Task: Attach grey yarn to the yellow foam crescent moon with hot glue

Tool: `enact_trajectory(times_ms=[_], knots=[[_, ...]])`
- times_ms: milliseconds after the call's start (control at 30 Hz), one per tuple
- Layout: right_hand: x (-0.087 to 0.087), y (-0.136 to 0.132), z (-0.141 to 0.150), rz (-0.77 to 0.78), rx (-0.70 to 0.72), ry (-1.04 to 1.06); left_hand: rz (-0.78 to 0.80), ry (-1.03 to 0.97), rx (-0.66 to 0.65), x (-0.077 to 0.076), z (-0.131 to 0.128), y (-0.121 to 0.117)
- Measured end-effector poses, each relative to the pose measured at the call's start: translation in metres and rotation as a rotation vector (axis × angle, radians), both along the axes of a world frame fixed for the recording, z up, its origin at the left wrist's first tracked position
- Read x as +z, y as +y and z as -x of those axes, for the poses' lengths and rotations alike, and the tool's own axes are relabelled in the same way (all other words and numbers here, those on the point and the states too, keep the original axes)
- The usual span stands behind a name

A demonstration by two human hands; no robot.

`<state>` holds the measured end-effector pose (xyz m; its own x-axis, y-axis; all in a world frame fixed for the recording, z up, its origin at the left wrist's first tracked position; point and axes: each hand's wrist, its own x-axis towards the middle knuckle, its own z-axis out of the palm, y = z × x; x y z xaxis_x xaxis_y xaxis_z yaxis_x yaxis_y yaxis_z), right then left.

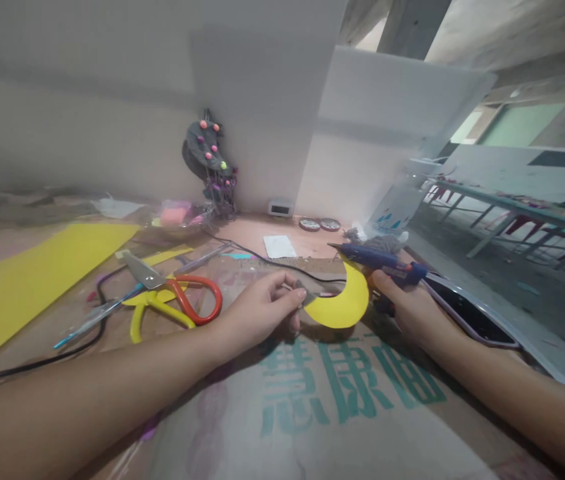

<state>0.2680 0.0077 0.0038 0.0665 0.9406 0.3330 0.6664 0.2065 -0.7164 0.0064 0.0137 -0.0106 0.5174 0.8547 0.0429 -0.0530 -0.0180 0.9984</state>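
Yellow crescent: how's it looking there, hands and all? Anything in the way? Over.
Left hand pinching yellow crescent by one tip. Right hand gripping glue gun, nozzle near other tip. Black cord behind; scissors off to the left.

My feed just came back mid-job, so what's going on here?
The person's left hand pinches a small grey piece at one tip of a yellow crescent. The right hand holds a blue glue gun by the crescent's other end. Scissors and a yellow sheet lie off to the left.
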Motion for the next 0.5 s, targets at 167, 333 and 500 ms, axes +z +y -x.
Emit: enact_trajectory(times_ms=[167,333,500], knots=[[0.01,0.004,-0.007,0.022,0.01,0.155,0.054,-0.057,-0.04,-0.002,-0.001,0.002],[0.02,0.014,-0.009,0.083,0.061,0.23,0.036,-0.052,-0.05,-0.005,0.0,0.002],[0.046,0.046,0.002,0.097,0.077,0.18,0.017,-0.032,-0.102,-0.008,0.001,0.003]])
